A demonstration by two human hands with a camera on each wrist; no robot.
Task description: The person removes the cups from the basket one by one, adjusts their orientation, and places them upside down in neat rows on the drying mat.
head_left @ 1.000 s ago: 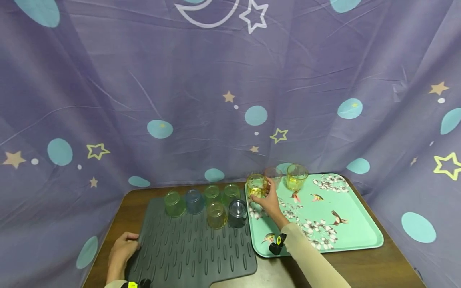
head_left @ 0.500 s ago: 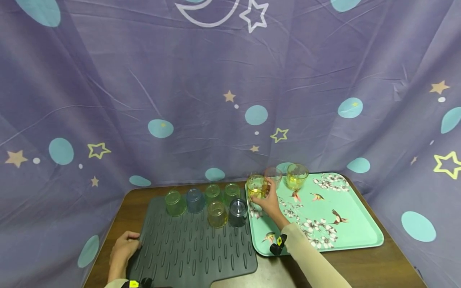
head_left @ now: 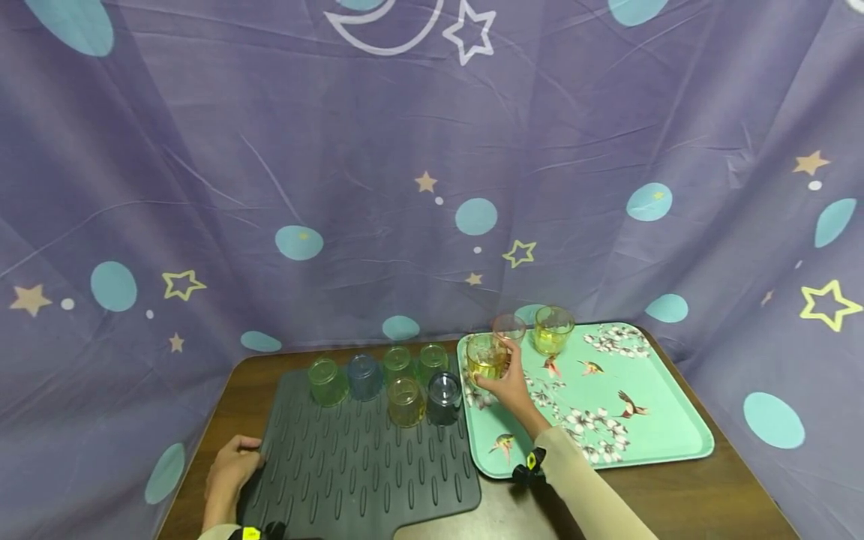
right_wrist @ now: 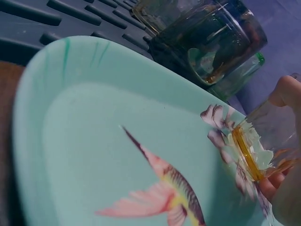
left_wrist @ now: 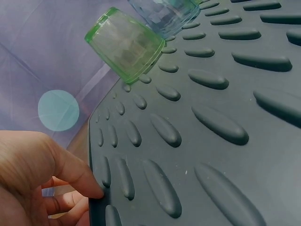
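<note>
My right hand grips a yellow glass above the tray's back left corner. Its thick amber base faces down in the right wrist view; whether it touches the tray I cannot tell. Just behind stands a pink glass, partly hidden by the hand, with another yellow glass to its right. At the left edge of the dark grey drying mat, my left hand pinches the rim. One digit lies on top in the left wrist view, the other fingers curled beside it.
Upside-down glasses stand along the mat's back: green, blue, two more green, an amber one and a dark grey one beside the tray. A patterned curtain hangs behind the wooden table.
My right hand has brought the yellow glass slightly right and nearer to me, over the tray. The left hand stays at the mat's edge.
</note>
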